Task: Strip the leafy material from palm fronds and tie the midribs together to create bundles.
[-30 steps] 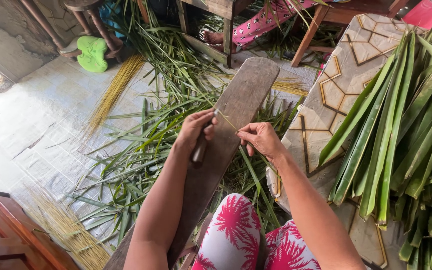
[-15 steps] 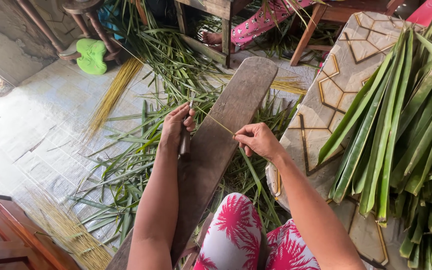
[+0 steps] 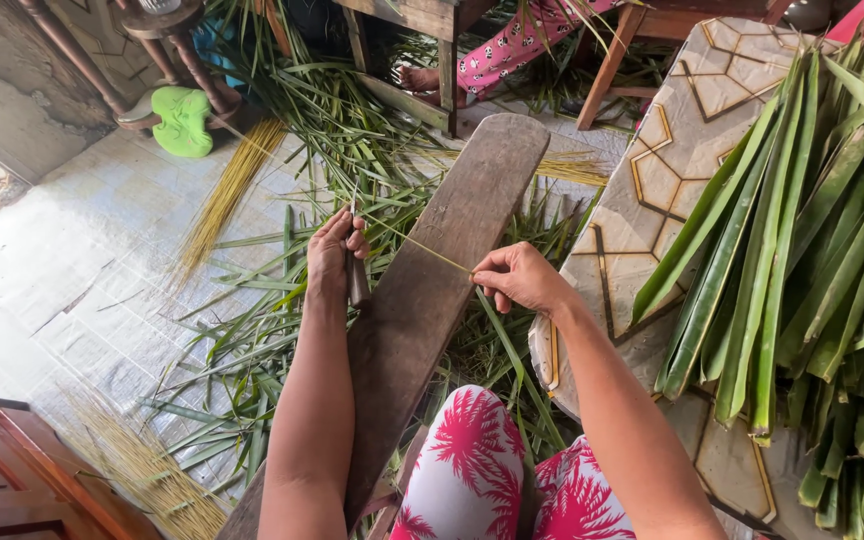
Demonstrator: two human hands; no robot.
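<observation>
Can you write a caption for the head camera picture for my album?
Left hand holds a knife; right hand pinches a thin leaf rib over a wooden board.

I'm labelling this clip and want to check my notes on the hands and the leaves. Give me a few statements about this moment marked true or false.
1. The left hand grips a knife by its dark handle. True.
2. The right hand pinches a thin yellow midrib over the wooden plank. True.
3. The stacked green leaves lie to the person's left. False: they lie to the right, on the patterned cloth.
4. The plank is bare metal. False: it is worn brown wood.
5. Stripped yellow sticks lie in a bundle on the floor. True.
</observation>
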